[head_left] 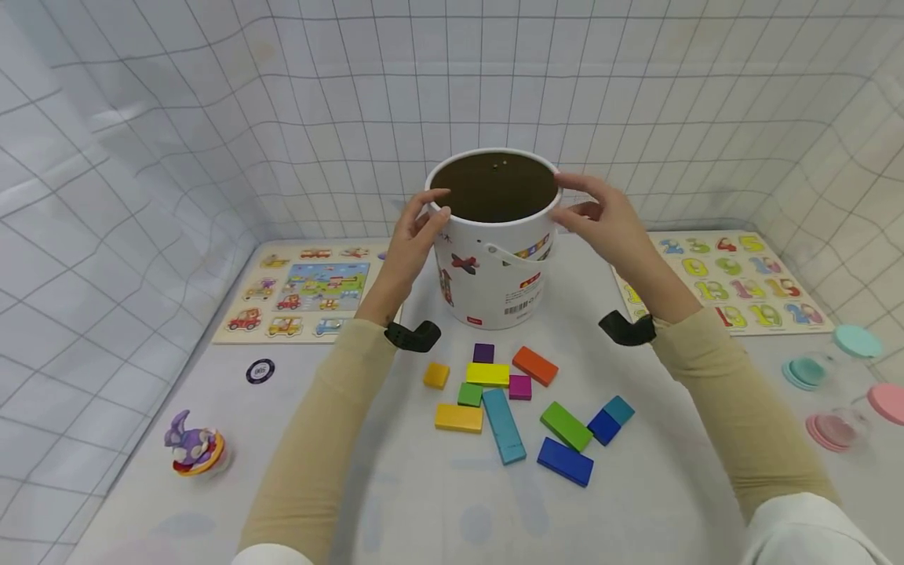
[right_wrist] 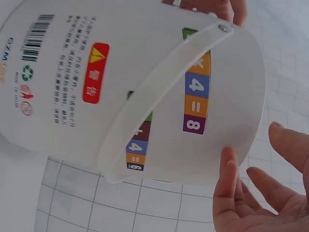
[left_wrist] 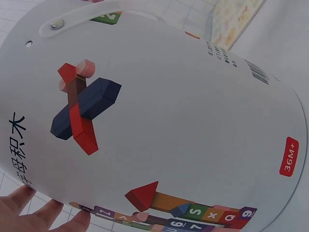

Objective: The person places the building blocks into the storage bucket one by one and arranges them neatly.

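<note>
A tall white bucket (head_left: 487, 275), printed with toy-block pictures, stands upright on the table with its dark mouth facing up. Its white handle (right_wrist: 159, 92) hangs down along the outer wall. At the left rim my left hand (head_left: 417, 235) grips the edge, the index fingertip over the inside and the thumb outside. Fingers (left_wrist: 43, 212) of that hand lie along the outer wall in the left wrist view. My right hand (head_left: 607, 224) is at the opposite rim, index finger and thumb extended, fingertips right at the edge. Toward me lie several coloured wooden blocks (head_left: 503, 424).
A vehicle puzzle board (head_left: 282, 333) lies left of the bucket, a number puzzle board (head_left: 706, 271) right. At left are a black-and-white chip (head_left: 260, 371) and a purple rabbit toy (head_left: 194, 447). Turquoise (head_left: 856, 341) and pink (head_left: 886, 402) lidded pieces lie far right. Gridded cloth (head_left: 494, 86) hangs behind.
</note>
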The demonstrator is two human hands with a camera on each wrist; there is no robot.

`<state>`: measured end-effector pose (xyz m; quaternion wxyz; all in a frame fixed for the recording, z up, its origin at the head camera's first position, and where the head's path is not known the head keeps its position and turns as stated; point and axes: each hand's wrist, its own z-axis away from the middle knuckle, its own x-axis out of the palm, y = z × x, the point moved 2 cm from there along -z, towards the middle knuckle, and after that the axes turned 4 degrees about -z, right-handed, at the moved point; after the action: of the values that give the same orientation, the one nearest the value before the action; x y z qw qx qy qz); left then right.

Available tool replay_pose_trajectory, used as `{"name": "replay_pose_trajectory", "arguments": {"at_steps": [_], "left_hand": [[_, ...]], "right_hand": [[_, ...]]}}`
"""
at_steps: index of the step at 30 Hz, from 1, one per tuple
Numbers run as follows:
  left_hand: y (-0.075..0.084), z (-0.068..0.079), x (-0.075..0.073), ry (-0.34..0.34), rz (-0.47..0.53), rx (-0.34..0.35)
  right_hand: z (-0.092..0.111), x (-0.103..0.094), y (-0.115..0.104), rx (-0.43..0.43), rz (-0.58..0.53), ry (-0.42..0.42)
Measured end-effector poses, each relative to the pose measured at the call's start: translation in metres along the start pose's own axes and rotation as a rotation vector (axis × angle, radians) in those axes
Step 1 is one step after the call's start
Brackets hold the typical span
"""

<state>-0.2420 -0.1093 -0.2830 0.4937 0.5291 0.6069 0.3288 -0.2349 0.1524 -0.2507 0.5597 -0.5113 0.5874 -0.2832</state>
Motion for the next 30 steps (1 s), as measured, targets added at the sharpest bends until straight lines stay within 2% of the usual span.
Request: {"name": "replay_pose_trajectory", "arguments": {"at_steps": [2, 4, 7, 11, 13, 15, 19, 22, 24, 27, 30], "left_hand": [[-0.001, -0.001, 0.001, 0.002, -0.011, -0.004], [-0.002, -0.002, 0.002, 0.008, -0.023, -0.005], [-0.004, -0.003, 0.002, 0.021, -0.047, -0.009], [-0.004, -0.003, 0.003, 0.045, -0.088, -0.037], [-0.004, -0.003, 0.005, 0.058, -0.103, -0.047], [-0.002, -0.004, 0.005, 0.072, -0.101, -0.042], [0.0, -0.004, 0.007, 0.092, -0.097, -0.027], [0.002, -0.002, 0.006, 0.104, -0.111, -0.032], [0.002, -0.002, 0.006, 0.1, -0.112, -0.037], [0.002, -0.002, 0.007, 0.094, -0.11, -0.03], [0.001, -0.003, 0.008, 0.093, -0.116, -0.028]], "right_hand": [[0.018, -0.003, 0.01, -0.019, 0.0, -0.004], [0.038, -0.006, 0.025, -0.04, 0.049, -0.055], [0.07, -0.01, 0.054, -0.073, 0.133, -0.235], [0.116, -0.016, 0.097, -0.049, 0.173, -0.537], [0.137, -0.018, 0.114, -0.032, 0.15, -0.638], [0.152, -0.019, 0.126, -0.04, 0.128, -0.683], [0.165, -0.016, 0.135, -0.103, 0.185, -0.626], [0.159, -0.012, 0.133, -0.104, 0.282, -0.572], [0.15, -0.011, 0.127, -0.092, 0.3, -0.551], [0.128, -0.016, 0.11, -0.078, 0.236, -0.493], [0.096, -0.019, 0.079, -0.086, 0.102, -0.37]]}}
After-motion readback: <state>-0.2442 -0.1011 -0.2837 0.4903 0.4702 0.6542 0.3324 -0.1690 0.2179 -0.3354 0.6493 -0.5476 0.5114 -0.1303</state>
